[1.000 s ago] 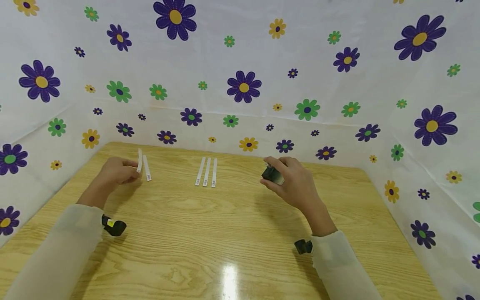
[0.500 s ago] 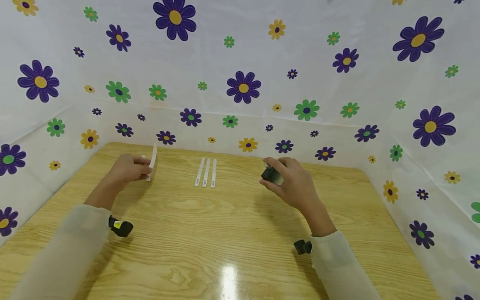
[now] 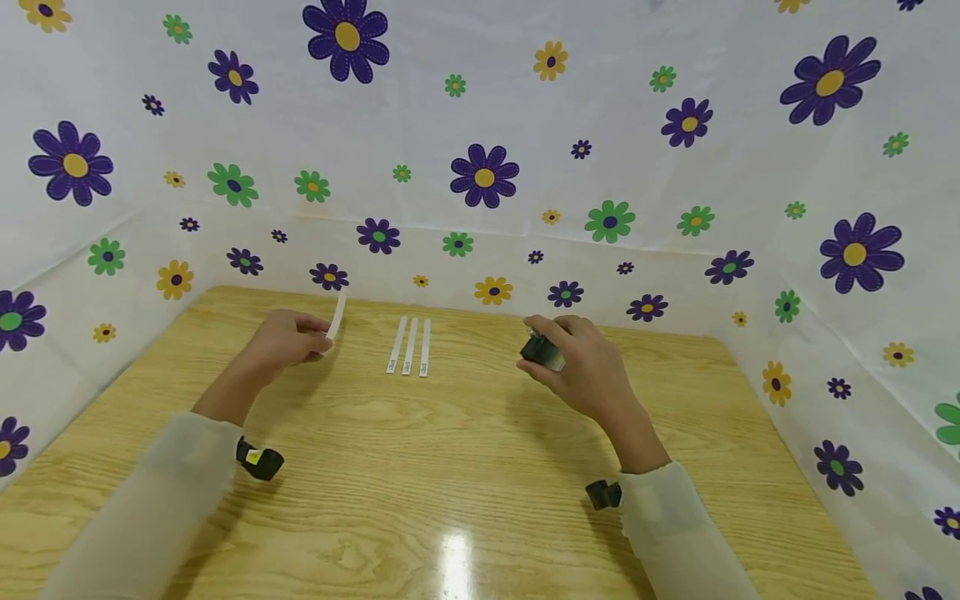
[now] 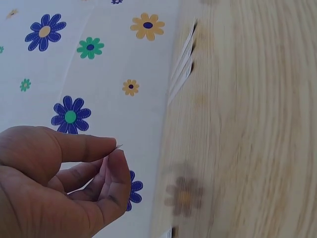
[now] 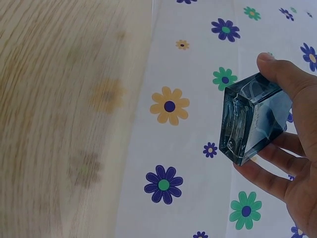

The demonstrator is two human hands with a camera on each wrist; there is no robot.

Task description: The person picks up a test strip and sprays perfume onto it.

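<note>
My left hand (image 3: 285,340) pinches a narrow white paper strip (image 3: 337,317) between thumb and fingertips, its free end pointing up and away. The left wrist view shows this strip (image 4: 119,147) nearly edge-on at the fingertips. In my right hand (image 3: 592,371) is a blue glass perfume bottle (image 5: 257,116), gripped by its sides with the thumb on one side and fingers on the other. The bottle is held above the table at the right. Between the hands, three white paper strips (image 3: 410,346) lie side by side, each with small dark print at the near end.
The wooden table (image 3: 420,467) meets a white flower-printed cloth (image 3: 420,108) at the back and on both sides. Another strip's end (image 4: 168,232) shows at the bottom of the left wrist view; in the head view the left hand hides that strip.
My left hand has lifted the strip and carried it to the right, past the other strip lying at the left. The right hand with the perfume bottle has stayed in place.
</note>
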